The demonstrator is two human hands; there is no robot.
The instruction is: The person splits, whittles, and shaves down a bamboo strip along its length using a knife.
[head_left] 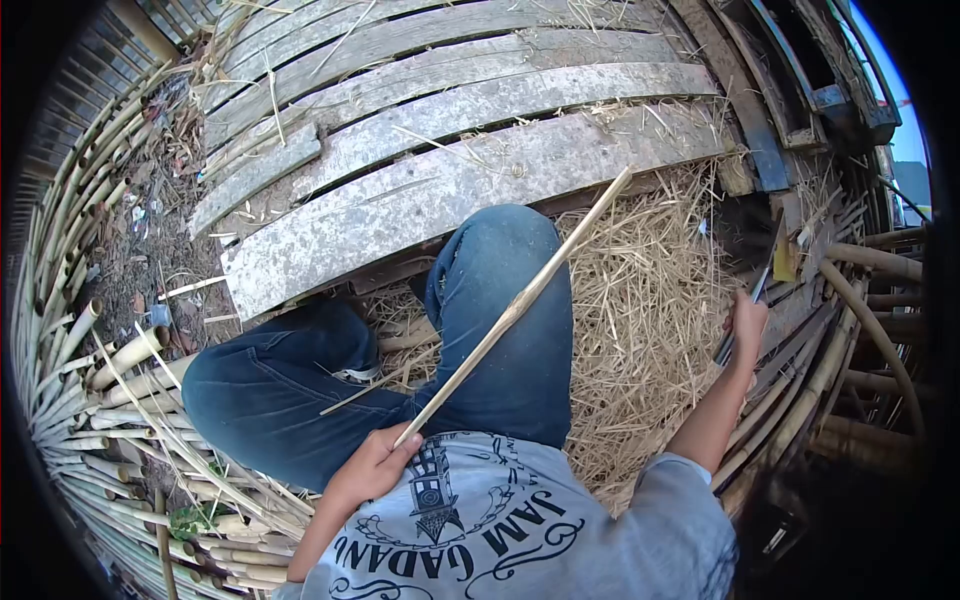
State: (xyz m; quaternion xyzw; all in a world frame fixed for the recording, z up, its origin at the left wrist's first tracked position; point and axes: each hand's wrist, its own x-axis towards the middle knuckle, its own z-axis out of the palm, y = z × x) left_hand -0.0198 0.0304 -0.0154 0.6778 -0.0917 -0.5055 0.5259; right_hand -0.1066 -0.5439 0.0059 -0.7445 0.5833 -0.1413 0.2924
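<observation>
My left hand (376, 464) is closed around the lower end of a long split bamboo strip (515, 310), close to my belly. The strip slants up to the right across my raised knee, with a darker node near its middle. Out to the right, my right hand (748, 318) grips a long-bladed knife (766, 270), its blade pointing upward. The knife's handle is mostly hidden in my fingers. Both hands are well apart, and the blade does not touch the strip.
A worn wooden slat platform (380, 230) lies in front of my knees. Straw-like bamboo shavings (650, 320) cover the ground between my leg and right arm. Many bamboo poles (110, 440) are stacked at the left; more bamboo (870, 260) stands at the right.
</observation>
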